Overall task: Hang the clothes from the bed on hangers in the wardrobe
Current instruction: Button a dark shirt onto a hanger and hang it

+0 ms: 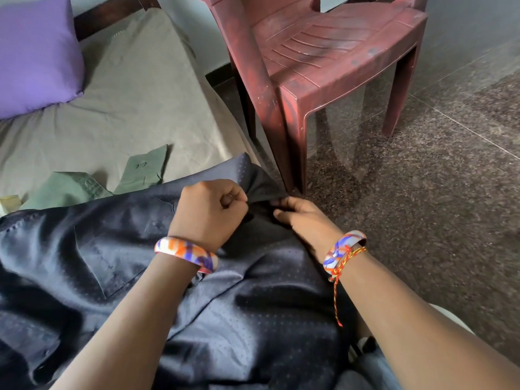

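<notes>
The bed (pixel 135 88), under a khaki sheet, is filling the upper left and centre of the frame, and it is bearing everything cloth here. A dark navy shirt (pixel 118 249) with a faint dotted weave is lying spread over its near edge, taking up the lower left and centre; 1 chest pocket is showing on it left of centre. A maroon plastic chair (pixel 323 57) is standing on the speckled floor (pixel 436 178) at the upper right, its front leg just beside the bed's corner. A purple pillow (pixel 33 52) is resting on the sheet in the upper left corner. A green shirt (pixel 73 187) is lying at mid-left, partly under the navy one, with 1 cuff showing 2 buttons.

At the centre, the left hand (pixel 208 212) is curling into a fist and pinching a fold of the navy shirt between thumb and fingers. The right hand (pixel 304 218) is lying just beside it, fingers together and bending into the same fold; whether they are gripping it, I cannot tell. Each wrist is wearing 1 patterned bangle.
</notes>
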`<state>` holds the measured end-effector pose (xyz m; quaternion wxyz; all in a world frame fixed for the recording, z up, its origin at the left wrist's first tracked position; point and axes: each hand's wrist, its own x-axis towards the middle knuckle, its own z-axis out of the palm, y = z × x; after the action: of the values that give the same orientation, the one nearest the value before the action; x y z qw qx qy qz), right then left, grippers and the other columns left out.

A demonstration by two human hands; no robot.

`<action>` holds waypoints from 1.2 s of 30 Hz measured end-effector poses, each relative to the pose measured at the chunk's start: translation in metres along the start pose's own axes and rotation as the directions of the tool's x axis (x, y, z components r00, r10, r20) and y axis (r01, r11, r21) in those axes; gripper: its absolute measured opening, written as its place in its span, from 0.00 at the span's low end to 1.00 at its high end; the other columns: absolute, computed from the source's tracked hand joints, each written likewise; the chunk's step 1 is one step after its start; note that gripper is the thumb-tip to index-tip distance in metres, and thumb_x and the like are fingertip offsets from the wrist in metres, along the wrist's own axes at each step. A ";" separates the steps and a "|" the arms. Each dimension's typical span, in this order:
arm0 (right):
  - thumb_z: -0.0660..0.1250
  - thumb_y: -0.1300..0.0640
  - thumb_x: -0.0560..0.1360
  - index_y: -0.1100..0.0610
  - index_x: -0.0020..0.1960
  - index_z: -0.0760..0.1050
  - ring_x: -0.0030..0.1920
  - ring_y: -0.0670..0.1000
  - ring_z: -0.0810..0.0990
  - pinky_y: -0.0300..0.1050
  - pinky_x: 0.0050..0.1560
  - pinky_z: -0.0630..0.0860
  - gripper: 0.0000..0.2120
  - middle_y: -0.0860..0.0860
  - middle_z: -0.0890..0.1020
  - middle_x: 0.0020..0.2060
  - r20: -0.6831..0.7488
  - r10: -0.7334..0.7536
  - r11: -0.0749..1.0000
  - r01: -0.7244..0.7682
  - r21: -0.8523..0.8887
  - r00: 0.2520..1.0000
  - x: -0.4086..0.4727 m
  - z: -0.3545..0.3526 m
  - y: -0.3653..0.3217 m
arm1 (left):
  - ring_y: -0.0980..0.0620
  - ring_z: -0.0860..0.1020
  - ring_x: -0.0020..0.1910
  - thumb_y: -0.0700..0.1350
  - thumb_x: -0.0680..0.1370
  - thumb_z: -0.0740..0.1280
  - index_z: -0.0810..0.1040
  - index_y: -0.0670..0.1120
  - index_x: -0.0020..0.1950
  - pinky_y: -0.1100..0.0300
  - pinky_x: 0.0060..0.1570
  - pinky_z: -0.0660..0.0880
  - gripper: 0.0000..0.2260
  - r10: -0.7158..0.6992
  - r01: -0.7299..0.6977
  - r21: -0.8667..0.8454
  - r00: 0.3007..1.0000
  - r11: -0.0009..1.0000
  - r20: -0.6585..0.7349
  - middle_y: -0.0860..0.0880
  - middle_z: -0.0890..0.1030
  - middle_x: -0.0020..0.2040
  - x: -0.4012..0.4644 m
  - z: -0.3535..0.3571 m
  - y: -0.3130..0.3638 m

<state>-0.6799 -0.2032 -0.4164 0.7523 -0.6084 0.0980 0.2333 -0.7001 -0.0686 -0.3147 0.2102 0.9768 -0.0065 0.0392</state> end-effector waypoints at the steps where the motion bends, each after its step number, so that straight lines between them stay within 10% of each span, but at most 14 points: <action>1: 0.63 0.65 0.77 0.57 0.56 0.78 0.54 0.53 0.78 0.46 0.62 0.73 0.10 0.56 0.81 0.51 -0.021 0.029 0.996 -0.030 -0.078 0.999 0.001 -0.001 0.003 | 0.52 0.76 0.32 0.37 0.71 0.66 0.82 0.50 0.37 0.72 0.33 0.69 0.09 -0.017 0.017 0.012 0.999 1.000 0.035 0.49 0.80 0.32 -0.002 -0.003 -0.001; 6: 0.69 0.60 0.74 0.60 0.52 0.81 0.52 0.54 0.80 0.46 0.60 0.74 0.08 0.56 0.83 0.48 -0.113 0.006 0.974 -0.031 -0.223 0.994 0.001 -0.004 0.010 | 0.47 0.77 0.46 0.45 0.75 0.60 0.81 0.50 0.41 0.53 0.46 0.75 0.11 -0.017 -0.029 0.263 0.985 0.964 0.169 0.50 0.80 0.45 -0.002 -0.006 -0.002; 13: 0.72 0.58 0.68 0.56 0.36 0.81 0.43 0.54 0.82 0.53 0.52 0.78 0.03 0.55 0.83 0.35 -0.185 0.004 0.990 -0.029 -0.136 0.983 0.001 -0.005 0.009 | 0.45 0.72 0.56 0.67 0.76 0.52 0.78 0.45 0.53 0.55 0.44 0.63 0.29 0.094 -0.288 0.770 0.953 0.569 0.287 0.45 0.76 0.55 0.025 0.025 0.045; 17: 0.68 0.61 0.70 0.52 0.35 0.81 0.45 0.57 0.83 0.57 0.53 0.78 0.08 0.56 0.84 0.38 -0.209 0.000 0.994 -0.023 -0.106 0.978 0.000 -0.007 0.008 | 0.45 0.70 0.60 0.62 0.76 0.60 0.75 0.46 0.59 0.54 0.51 0.68 0.22 0.170 -0.393 0.780 0.919 0.487 0.357 0.46 0.73 0.59 0.039 0.039 0.052; 24: 0.73 0.61 0.70 0.56 0.42 0.83 0.46 0.57 0.84 0.54 0.54 0.79 0.02 0.58 0.85 0.39 -0.235 0.035 0.997 -0.017 0.076 0.971 -0.009 -0.014 0.002 | 0.42 0.76 0.56 0.41 0.75 0.62 0.79 0.48 0.55 0.56 0.42 0.67 0.11 0.083 -0.306 0.614 0.927 0.727 0.365 0.44 0.78 0.55 0.047 0.055 0.056; 29: 0.71 0.67 0.71 0.58 0.48 0.81 0.30 0.36 0.79 0.27 0.32 0.73 0.08 0.49 0.81 0.34 -0.267 -0.032 0.988 0.071 0.138 0.963 -0.013 -0.028 -0.005 | 0.46 0.78 0.51 0.44 0.72 0.67 0.81 0.51 0.44 0.59 0.47 0.73 0.04 -0.035 -0.073 0.276 0.929 0.958 0.368 0.49 0.81 0.47 0.064 0.052 0.044; 36: 0.71 0.73 0.66 0.55 0.37 0.80 0.39 0.47 0.80 0.38 0.45 0.78 0.13 0.52 0.81 0.36 -0.295 -0.054 0.949 0.141 0.281 0.954 -0.016 -0.031 -0.011 | 0.53 0.72 0.35 0.42 0.73 0.71 0.82 0.43 0.43 0.62 0.40 0.71 0.03 -0.078 0.094 -0.018 0.909 0.995 0.410 0.49 0.76 0.34 0.071 0.049 0.032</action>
<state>-0.6848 -0.2379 -0.4076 0.8244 -0.5188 0.2083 0.0885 -0.6270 -0.1180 -0.3405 0.2240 0.9587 -0.0081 -0.1750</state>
